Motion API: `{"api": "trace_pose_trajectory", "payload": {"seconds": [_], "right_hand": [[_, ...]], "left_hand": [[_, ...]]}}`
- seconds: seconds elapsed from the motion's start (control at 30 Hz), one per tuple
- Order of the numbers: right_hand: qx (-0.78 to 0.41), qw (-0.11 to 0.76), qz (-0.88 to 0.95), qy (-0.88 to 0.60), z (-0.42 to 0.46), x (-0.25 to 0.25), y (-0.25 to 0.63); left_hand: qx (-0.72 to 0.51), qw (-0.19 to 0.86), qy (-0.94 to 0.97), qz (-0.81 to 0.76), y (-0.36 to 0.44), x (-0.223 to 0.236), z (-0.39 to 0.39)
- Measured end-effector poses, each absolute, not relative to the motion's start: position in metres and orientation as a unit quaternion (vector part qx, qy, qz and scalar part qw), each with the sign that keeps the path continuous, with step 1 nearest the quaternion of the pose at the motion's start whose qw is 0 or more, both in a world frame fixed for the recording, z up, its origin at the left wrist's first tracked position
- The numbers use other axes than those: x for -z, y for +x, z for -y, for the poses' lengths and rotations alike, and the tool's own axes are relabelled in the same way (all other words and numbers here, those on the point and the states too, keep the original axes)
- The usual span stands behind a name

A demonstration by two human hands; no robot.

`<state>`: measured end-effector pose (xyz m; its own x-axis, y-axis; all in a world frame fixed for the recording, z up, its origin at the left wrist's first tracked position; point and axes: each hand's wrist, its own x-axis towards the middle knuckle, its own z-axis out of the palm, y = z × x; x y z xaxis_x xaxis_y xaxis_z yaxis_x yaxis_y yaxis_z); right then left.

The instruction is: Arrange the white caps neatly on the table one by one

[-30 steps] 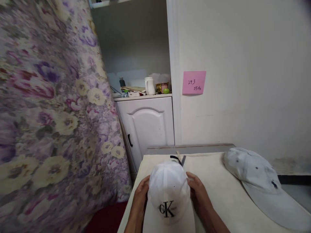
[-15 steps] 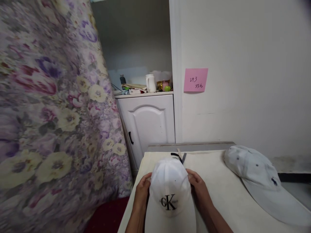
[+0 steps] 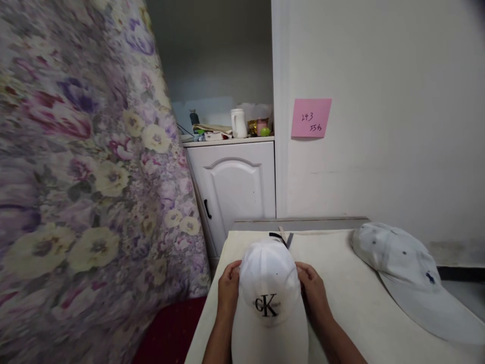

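A white baseball cap [image 3: 270, 278] with a black CK logo lies in front of me, its brim toward me. My left hand [image 3: 229, 283] grips the cap's left edge, with the fingertips partly hidden behind it. On the opposite edge, my right hand [image 3: 312, 288] holds the cap in the same way. Black and grey strap ends [image 3: 290, 239] show just beyond the crown. To the right rests a second pale cap [image 3: 405, 273] with a small dark emblem, touched by neither hand.
Cream cloth [image 3: 337, 298] covers the table. A floral curtain [image 3: 94, 167] hangs at the left, above a dark red surface [image 3: 170, 328]. Behind stands a white cabinet [image 3: 237, 187] bearing a white jug [image 3: 238, 124] and small items. A pink note [image 3: 311, 118] is on the wall.
The whole view has shifted slightly, with things appearing a little higher and further right. Both hands keep their hold on the CK cap.
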<state>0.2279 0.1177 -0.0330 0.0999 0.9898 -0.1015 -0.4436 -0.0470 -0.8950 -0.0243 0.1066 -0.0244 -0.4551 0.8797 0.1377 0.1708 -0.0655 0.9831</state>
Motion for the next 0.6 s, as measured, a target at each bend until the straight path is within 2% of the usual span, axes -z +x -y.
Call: {"api": "trace_pose_trajectory", "payload": {"seconds": [0.6], "right_hand": [[-0.668,0.593,0.281,-0.35,-0.151,0.026,0.218]], "left_hand": [[-0.583,0.294,0.45,-0.609,-0.02,0.011,-0.11]]}}
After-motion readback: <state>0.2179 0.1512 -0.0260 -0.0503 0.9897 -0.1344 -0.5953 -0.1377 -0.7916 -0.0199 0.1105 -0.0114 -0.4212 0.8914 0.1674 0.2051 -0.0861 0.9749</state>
